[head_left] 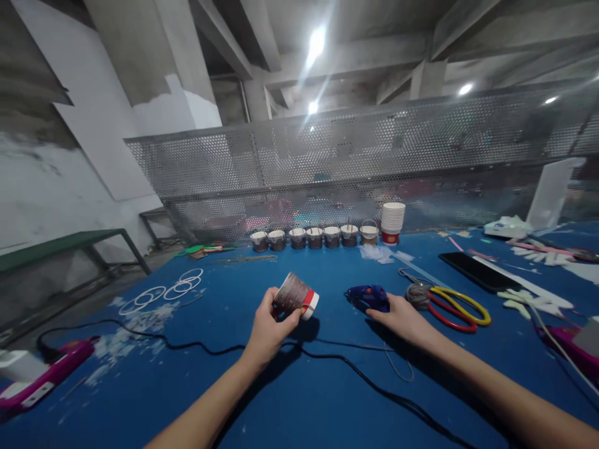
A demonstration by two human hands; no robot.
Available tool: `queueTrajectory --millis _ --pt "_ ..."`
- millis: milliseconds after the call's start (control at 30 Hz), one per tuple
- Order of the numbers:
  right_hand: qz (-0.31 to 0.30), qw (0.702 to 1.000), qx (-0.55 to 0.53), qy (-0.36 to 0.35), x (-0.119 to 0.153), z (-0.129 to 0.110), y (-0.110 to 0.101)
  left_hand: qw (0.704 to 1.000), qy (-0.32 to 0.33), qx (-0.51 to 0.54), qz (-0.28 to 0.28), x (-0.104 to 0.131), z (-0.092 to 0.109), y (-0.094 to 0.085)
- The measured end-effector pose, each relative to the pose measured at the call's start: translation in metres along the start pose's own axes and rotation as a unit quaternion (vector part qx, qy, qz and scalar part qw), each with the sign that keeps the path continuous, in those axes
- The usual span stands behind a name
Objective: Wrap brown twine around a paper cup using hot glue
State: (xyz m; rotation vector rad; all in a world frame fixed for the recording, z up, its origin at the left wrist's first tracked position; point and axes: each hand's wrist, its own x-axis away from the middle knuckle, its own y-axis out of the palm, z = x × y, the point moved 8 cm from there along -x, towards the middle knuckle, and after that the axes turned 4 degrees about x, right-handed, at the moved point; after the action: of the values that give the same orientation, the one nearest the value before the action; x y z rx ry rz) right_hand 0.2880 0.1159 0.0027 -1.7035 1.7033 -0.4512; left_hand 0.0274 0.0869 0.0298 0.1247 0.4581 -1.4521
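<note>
My left hand is wrapped round a paper cup that lies tilted in the air above the table. Grey-brown yarn winds round most of the cup, leaving a red band and the white rim bare on its right side. Over to the right, my right hand grips a dark blue glue gun, its nozzle pointing left, low over the blue table. A ball of grey yarn sits just beyond the right hand, and a loose strand curls on the table below the glue gun.
Several yarn-wrapped cups line the table's back edge beside stacked paper cups. Yellow and red rings and a black phone lie right; white rings left. A black cable crosses the front from a magenta power strip.
</note>
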Motion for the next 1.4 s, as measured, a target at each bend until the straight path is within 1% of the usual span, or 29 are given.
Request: queueTrajectory --millis 133,233,367,500,600,733,967,1100,1200,1333,1400 --pt "-0.002 0.998 -0.057 -0.002 0.01 -0.006 0.001 0.999 -0.01 -0.001 -0.03 0.002 -0.001 0.007" --pt "0.005 0.994 -0.11 -0.019 0.026 -0.023 -0.002 0.999 0.002 -0.011 -0.039 0.002 -0.001 0.008" --pt "0.012 0.99 -0.111 -0.091 0.05 -0.05 -0.002 0.998 0.041 -0.04 -0.035 0.002 0.001 0.008" --pt "-0.007 0.985 -0.07 -0.155 0.065 -0.064 0.007 0.995 0.07 -0.063 -0.039 0.004 0.0 0.01" --pt "-0.005 0.981 -0.049 -0.187 0.069 -0.067 0.009 0.993 0.081 -0.072 -0.049 0.005 -0.002 0.014" --pt "0.013 0.974 -0.029 -0.224 0.071 -0.071 0.008 0.991 0.089 -0.081 -0.056 0.006 0.002 0.017" --pt "0.038 0.963 -0.003 -0.265 0.073 -0.074 0.008 0.99 0.088 -0.088 -0.065 0.008 0.006 0.021" --pt "0.06 0.965 -0.003 -0.257 0.072 -0.072 0.003 0.991 0.075 -0.085 -0.076 0.008 0.006 0.022" --pt "0.053 0.967 -0.006 -0.25 0.072 -0.073 0.003 0.991 0.069 -0.078 -0.084 0.008 0.007 0.023" --pt "0.04 0.961 -0.001 -0.272 0.077 -0.078 0.006 0.991 0.073 -0.069 -0.092 0.008 0.009 0.023" --pt "0.039 0.965 -0.006 -0.261 0.076 -0.076 0.005 0.991 0.07 -0.065 -0.098 0.008 0.009 0.024"
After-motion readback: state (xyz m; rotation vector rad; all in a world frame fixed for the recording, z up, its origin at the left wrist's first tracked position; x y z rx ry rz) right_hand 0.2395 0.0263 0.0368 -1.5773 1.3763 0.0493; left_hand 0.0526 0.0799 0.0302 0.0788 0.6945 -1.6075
